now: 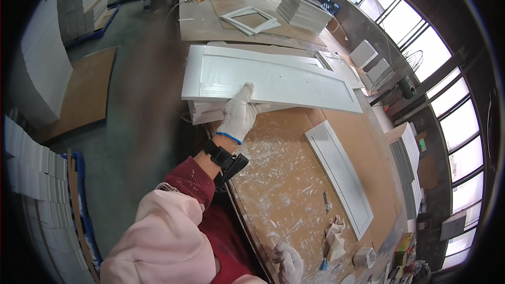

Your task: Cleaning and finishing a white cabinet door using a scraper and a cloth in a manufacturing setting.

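At the bench's (284, 179) far end, gloved left hand (239, 113) gripping the near edge of a long white panel door (273, 79) lying atop a stack, right hand (289, 263) resting low, grip unclear, second panel (339, 173) lying nearby

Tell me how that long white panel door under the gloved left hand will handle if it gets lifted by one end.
The white panel door looks stiff: it lies flat with its near end past the stack beneath. Long and thin, it would probably swing and feel awkward held only by the left hand. Its smooth painted face may slip in a glove and likely scuffs easily.
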The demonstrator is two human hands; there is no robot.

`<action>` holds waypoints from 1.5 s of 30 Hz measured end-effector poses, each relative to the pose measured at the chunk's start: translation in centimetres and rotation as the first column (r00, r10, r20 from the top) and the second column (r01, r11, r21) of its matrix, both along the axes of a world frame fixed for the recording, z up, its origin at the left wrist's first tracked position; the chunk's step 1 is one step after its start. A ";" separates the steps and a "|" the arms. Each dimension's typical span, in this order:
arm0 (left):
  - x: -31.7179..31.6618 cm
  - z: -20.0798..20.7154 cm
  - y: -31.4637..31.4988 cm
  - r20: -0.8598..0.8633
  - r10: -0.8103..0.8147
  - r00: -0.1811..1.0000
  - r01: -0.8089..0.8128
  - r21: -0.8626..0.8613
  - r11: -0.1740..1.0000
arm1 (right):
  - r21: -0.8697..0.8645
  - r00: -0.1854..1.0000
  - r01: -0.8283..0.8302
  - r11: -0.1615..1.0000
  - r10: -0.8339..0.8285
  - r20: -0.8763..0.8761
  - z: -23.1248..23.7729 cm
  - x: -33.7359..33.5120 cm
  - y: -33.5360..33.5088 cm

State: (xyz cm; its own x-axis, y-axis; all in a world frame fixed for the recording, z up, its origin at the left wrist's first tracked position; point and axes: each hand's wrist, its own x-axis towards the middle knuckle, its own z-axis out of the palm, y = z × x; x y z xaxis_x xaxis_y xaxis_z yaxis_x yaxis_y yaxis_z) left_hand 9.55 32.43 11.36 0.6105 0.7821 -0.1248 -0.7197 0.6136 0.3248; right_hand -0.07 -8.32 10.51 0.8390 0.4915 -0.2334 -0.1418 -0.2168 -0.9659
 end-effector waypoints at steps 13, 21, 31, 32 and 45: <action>4.2 -1.2 3.0 -0.085 0.118 0.989 -0.135 -0.233 0.963 | -0.044 0.916 0.258 0.965 -0.259 -0.306 -2.8 -1.6 -1.4; -0.8 -0.9 2.5 -0.466 -0.345 0.815 0.444 0.120 0.888 | -0.041 0.936 0.205 0.978 -0.208 -0.284 -4.7 -1.8 -2.6; 2.8 -0.7 -13.9 -0.839 -0.215 0.500 0.790 0.544 -0.284 | -0.010 0.919 0.290 0.957 -0.282 -0.274 -6.9 -3.1 -5.8; 3.7 -0.4 -15.7 -0.798 0.095 0.595 0.643 0.402 -0.653 | -0.017 0.920 0.302 0.953 -0.296 -0.259 -6.6 -3.2 -6.0; 23.8 -9.8 -29.7 -0.396 0.324 0.859 0.447 0.274 -0.851 | -0.226 0.779 0.626 0.747 -0.586 0.223 -4.0 1.4 -9.7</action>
